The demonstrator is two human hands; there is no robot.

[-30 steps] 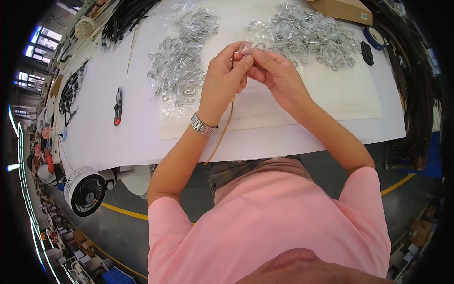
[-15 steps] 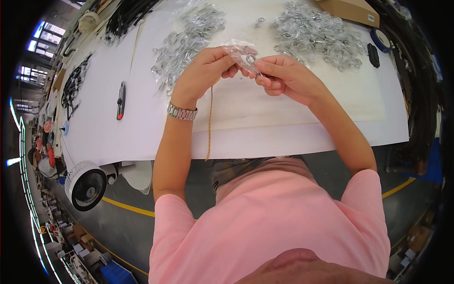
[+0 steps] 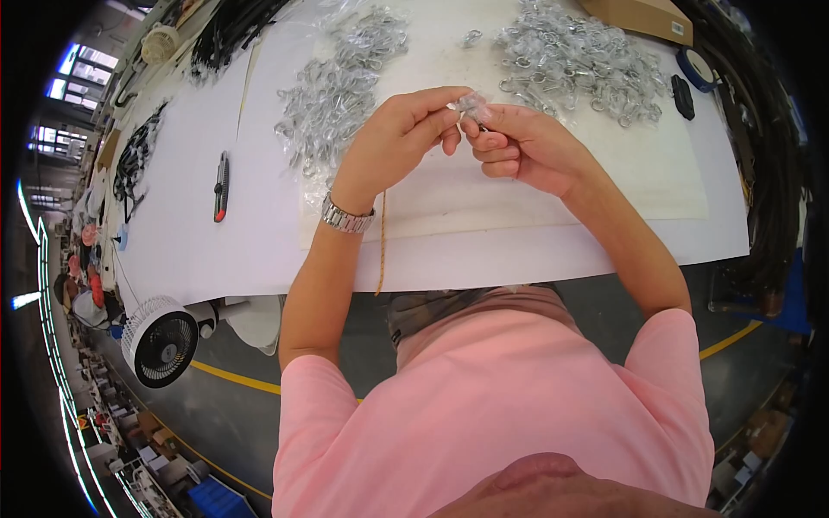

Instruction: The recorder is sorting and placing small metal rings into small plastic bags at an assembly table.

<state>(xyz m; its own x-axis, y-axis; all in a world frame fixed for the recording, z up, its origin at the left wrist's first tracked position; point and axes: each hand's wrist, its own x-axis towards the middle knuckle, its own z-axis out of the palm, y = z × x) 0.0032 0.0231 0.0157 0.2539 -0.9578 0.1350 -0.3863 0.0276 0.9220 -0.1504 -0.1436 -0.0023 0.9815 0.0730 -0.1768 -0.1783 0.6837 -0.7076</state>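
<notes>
Between both hands, above the far half of the table, is a clear plastic bag [image 3: 471, 104], now bunched up small around a metal piece that is mostly hidden by fingers. My left hand [image 3: 399, 142], with a metal watch on its wrist, pinches the bag's left side between thumb and forefinger. From the other side my right hand [image 3: 528, 145] grips the wrapped piece, thumb on top and fingers curled under. Behind the hands lie a left heap of bagged metal ring pieces [image 3: 332, 104] and a larger right heap of similar bagged pieces [image 3: 583, 65].
A box cutter [image 3: 221, 187] and black cords [image 3: 138, 155] lie on the left. A yellow cord [image 3: 382, 246] runs to the table's front edge. At the right are a tape roll [image 3: 696, 69], a black object [image 3: 682, 97] and a cardboard box [image 3: 643, 17]. A fan [image 3: 164, 345] stands left.
The plastic, earlier spread out with a metal ring visible through it, is now folded tight around the piece. My left hand has shifted slightly right and turned.
</notes>
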